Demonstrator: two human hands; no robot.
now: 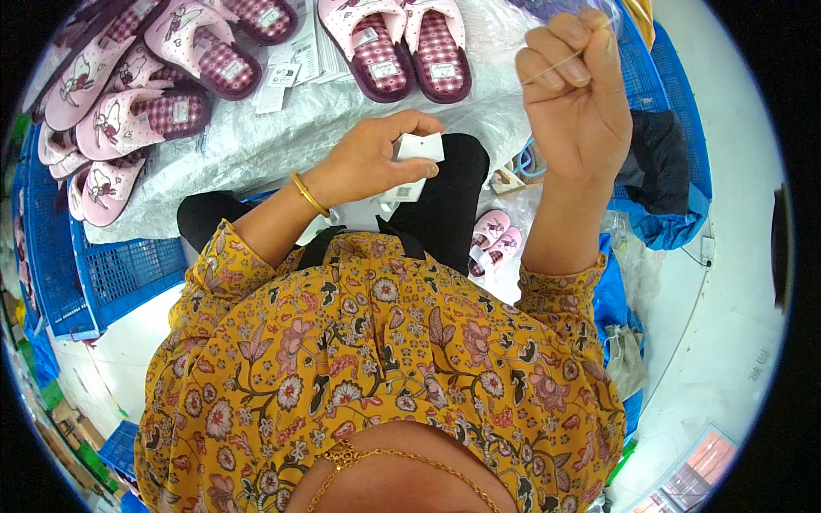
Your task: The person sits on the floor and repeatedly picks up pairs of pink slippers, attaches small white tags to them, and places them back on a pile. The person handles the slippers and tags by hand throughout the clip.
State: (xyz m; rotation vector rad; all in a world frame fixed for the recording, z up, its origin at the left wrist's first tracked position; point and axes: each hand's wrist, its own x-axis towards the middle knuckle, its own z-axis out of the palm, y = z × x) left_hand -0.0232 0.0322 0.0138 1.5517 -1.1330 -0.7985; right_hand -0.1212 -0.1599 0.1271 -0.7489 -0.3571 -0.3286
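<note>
My left hand (pixel 374 161) is closed around small white card tags (pixel 420 149), pinched between thumb and fingers above my dark-trousered lap. Raised higher at the right, my right hand (pixel 578 103) pinches a thin whitish strand (pixel 552 67) between thumb and forefinger. The strand runs off toward the left; where it ends I cannot make out. Beyond the hands, a pair of pink slippers (pixel 396 53) with plaid burgundy insoles lies on the plastic-covered surface (pixel 282 141). Loose white tags (pixel 272 97) and a stack of cards (pixel 315 56) lie to their left.
More pink slippers (pixel 111 124) are heaped at the far left. Blue plastic crates (pixel 137 274) stand at left and right, with dark cloth (pixel 658 162) over the right one. Another slipper pair (pixel 494 239) is lower down, beside my leg. A white wall (pixel 727 282) rises at the right.
</note>
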